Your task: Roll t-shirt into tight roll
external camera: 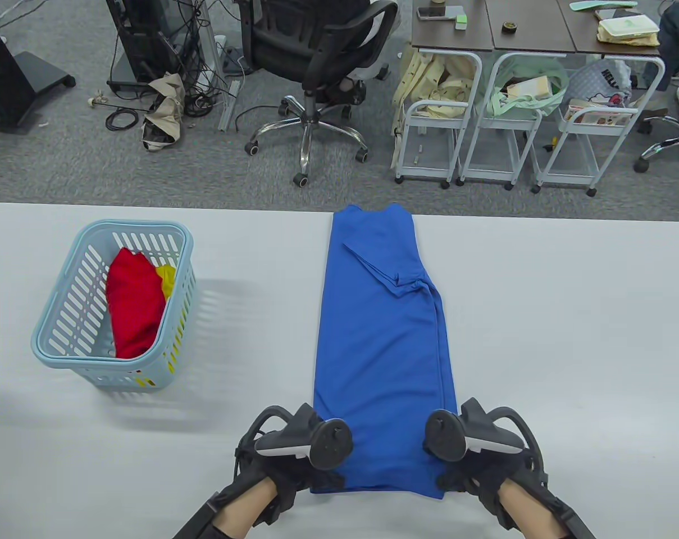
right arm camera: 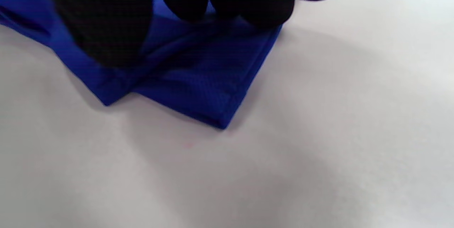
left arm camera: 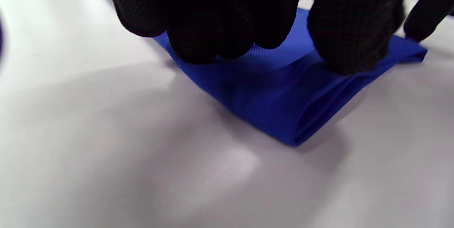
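White counter, office floor beyond. Item: blue mesh-knit t-shirt, folded into a long strip, lying mid-counter, long axis running near to far. We hold its near hem: left hand pinches the near-left corner, right hand the near-right. Both equally close; rolling would run away from us.

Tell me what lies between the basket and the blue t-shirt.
Nothing: table view shows only bare white table between the basket and the blue t-shirt.
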`<action>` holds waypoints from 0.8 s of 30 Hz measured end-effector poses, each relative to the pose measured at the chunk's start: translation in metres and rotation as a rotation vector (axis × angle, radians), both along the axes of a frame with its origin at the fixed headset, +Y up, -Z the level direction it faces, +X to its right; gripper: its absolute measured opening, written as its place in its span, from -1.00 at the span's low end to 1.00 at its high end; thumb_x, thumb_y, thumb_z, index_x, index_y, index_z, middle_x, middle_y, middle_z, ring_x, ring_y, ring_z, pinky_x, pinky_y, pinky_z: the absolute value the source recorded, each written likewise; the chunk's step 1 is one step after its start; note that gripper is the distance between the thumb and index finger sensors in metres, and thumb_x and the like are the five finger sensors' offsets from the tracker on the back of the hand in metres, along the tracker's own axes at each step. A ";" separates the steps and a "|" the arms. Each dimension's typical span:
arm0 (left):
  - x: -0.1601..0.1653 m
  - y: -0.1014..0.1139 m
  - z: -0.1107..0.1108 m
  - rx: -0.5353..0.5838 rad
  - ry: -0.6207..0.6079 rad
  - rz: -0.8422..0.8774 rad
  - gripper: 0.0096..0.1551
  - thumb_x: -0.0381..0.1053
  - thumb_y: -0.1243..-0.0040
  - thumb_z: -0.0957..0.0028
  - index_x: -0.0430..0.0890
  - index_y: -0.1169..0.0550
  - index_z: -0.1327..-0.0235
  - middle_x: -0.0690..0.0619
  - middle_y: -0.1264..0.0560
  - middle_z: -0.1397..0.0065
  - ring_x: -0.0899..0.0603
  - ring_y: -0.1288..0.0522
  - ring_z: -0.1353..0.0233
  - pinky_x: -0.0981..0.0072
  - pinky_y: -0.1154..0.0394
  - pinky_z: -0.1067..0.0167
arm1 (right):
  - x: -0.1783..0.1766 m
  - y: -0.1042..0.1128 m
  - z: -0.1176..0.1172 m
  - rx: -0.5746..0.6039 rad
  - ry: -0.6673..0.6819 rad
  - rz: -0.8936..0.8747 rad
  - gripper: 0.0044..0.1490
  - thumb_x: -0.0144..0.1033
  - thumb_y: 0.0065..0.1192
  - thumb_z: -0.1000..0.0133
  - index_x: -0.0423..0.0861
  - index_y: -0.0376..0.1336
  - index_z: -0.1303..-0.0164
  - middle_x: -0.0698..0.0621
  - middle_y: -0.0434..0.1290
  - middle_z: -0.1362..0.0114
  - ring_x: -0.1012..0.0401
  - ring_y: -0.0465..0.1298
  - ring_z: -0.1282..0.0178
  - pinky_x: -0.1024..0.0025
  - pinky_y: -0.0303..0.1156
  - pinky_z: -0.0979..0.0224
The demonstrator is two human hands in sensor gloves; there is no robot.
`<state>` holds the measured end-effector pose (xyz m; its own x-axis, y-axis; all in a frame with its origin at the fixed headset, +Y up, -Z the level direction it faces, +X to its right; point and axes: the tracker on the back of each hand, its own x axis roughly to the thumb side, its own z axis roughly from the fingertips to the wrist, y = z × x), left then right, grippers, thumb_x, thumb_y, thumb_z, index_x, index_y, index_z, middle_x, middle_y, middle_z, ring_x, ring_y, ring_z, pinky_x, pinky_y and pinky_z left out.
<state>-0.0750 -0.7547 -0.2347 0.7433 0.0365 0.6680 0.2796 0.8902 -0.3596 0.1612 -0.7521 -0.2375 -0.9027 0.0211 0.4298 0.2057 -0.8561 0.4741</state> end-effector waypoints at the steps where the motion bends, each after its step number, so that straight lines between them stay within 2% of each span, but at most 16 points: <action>1: 0.002 -0.001 0.001 0.021 -0.012 -0.024 -0.14 0.39 -0.33 0.05 0.08 -0.40 -0.51 0.01 -0.45 -0.51 -0.15 -0.50 -0.38 -0.13 -0.41 -0.42 | -0.002 -0.001 0.001 0.003 0.004 0.015 -0.02 0.13 0.49 0.07 0.02 0.13 -0.49 -0.12 0.10 -0.62 -0.04 0.31 -0.46 -0.07 0.19 -0.49; 5: 0.010 -0.002 0.010 0.070 -0.040 -0.141 -0.02 0.40 -0.34 0.07 0.07 -0.29 -0.59 0.02 -0.38 -0.58 -0.15 -0.47 -0.44 -0.24 -0.35 -0.48 | -0.009 -0.004 0.005 0.037 0.019 0.093 0.01 0.17 0.46 0.07 0.03 0.07 -0.50 -0.12 0.06 -0.63 -0.03 0.30 -0.47 -0.08 0.18 -0.50; 6: 0.011 -0.002 0.010 0.075 -0.044 -0.147 -0.03 0.39 -0.33 0.06 0.07 -0.29 -0.59 0.02 -0.38 -0.58 -0.15 -0.47 -0.44 -0.24 -0.35 -0.48 | -0.009 -0.003 0.004 0.036 0.014 0.082 -0.04 0.12 0.47 0.05 0.04 0.09 -0.48 -0.11 0.07 -0.63 -0.03 0.30 -0.47 -0.08 0.18 -0.50; 9: 0.012 -0.002 0.007 0.091 -0.019 -0.130 -0.20 0.23 -0.34 -0.04 0.06 -0.34 -0.53 0.04 -0.45 -0.51 -0.12 -0.53 -0.39 -0.19 -0.39 -0.46 | -0.006 -0.003 0.001 0.053 -0.014 0.045 -0.42 -0.13 0.44 -0.07 0.07 0.28 -0.29 -0.06 0.14 -0.61 -0.01 0.34 -0.45 -0.07 0.20 -0.50; 11: 0.012 -0.007 0.006 0.162 -0.002 -0.122 -0.32 0.07 -0.30 -0.10 0.05 -0.35 -0.49 0.10 -0.50 -0.41 -0.05 -0.58 -0.28 -0.04 -0.48 -0.37 | -0.006 -0.002 -0.001 0.060 -0.008 0.040 -0.48 -0.16 0.45 -0.08 0.04 0.33 -0.23 -0.05 0.17 -0.60 -0.01 0.37 -0.44 -0.06 0.21 -0.50; 12: 0.012 -0.008 0.005 0.191 -0.008 -0.109 -0.35 0.05 -0.29 -0.08 0.04 -0.37 -0.46 0.11 -0.52 -0.36 -0.03 -0.60 -0.23 -0.01 -0.52 -0.33 | -0.006 -0.002 -0.001 0.067 -0.003 0.040 -0.49 -0.15 0.45 -0.08 0.03 0.34 -0.22 -0.04 0.19 -0.60 -0.01 0.38 -0.44 -0.04 0.22 -0.51; 14: 0.011 -0.007 0.003 0.174 0.005 -0.085 -0.35 0.05 -0.28 -0.08 0.00 -0.38 -0.46 0.09 -0.54 -0.33 -0.03 -0.62 -0.19 0.00 -0.54 -0.30 | -0.003 0.000 -0.002 0.082 -0.008 0.020 -0.50 -0.15 0.43 -0.10 0.00 0.33 -0.22 -0.03 0.22 -0.59 -0.01 0.41 -0.45 0.00 0.26 -0.51; 17: 0.005 -0.004 -0.003 0.136 0.042 -0.030 -0.34 0.05 -0.23 -0.09 -0.04 -0.41 -0.48 0.06 -0.57 -0.31 -0.03 -0.64 -0.16 0.00 -0.55 -0.29 | 0.003 0.008 -0.005 0.087 -0.031 -0.061 -0.50 -0.19 0.43 -0.11 -0.04 0.30 -0.21 -0.08 0.33 -0.53 -0.01 0.52 -0.41 0.08 0.43 -0.41; 20: -0.009 0.002 -0.011 0.073 0.106 0.103 -0.50 0.04 -0.20 -0.10 0.05 -0.55 -0.33 0.05 -0.59 -0.28 -0.04 -0.64 -0.14 -0.03 -0.54 -0.29 | 0.007 0.011 -0.009 0.069 -0.045 -0.146 -0.50 -0.24 0.44 -0.12 -0.04 0.27 -0.21 -0.08 0.42 -0.41 0.10 0.64 -0.21 0.18 0.54 -0.27; 22: -0.017 0.012 -0.015 0.071 0.153 0.198 -0.55 0.04 -0.15 -0.14 0.05 -0.58 -0.29 0.04 -0.59 -0.26 -0.05 -0.63 -0.14 -0.05 -0.52 -0.29 | 0.008 0.014 -0.010 0.066 -0.053 -0.161 -0.42 -0.29 0.39 -0.15 -0.04 0.21 -0.34 -0.08 0.40 -0.43 0.09 0.64 -0.15 0.16 0.51 -0.27; 24: -0.025 0.021 -0.018 0.073 0.193 0.286 -0.55 0.04 -0.08 -0.18 0.05 -0.55 -0.32 0.04 -0.55 -0.29 -0.08 -0.59 -0.19 -0.09 -0.48 -0.33 | 0.008 0.018 -0.009 0.078 -0.057 -0.151 -0.23 -0.31 0.32 -0.17 -0.03 0.06 -0.57 -0.10 0.36 -0.44 0.10 0.61 -0.13 0.12 0.47 -0.29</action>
<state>-0.0999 -0.7340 -0.2522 0.8225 0.2194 0.5248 -0.0522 0.9478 -0.3144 0.1692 -0.7339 -0.2463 -0.9148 0.1269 0.3834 0.0466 -0.9099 0.4123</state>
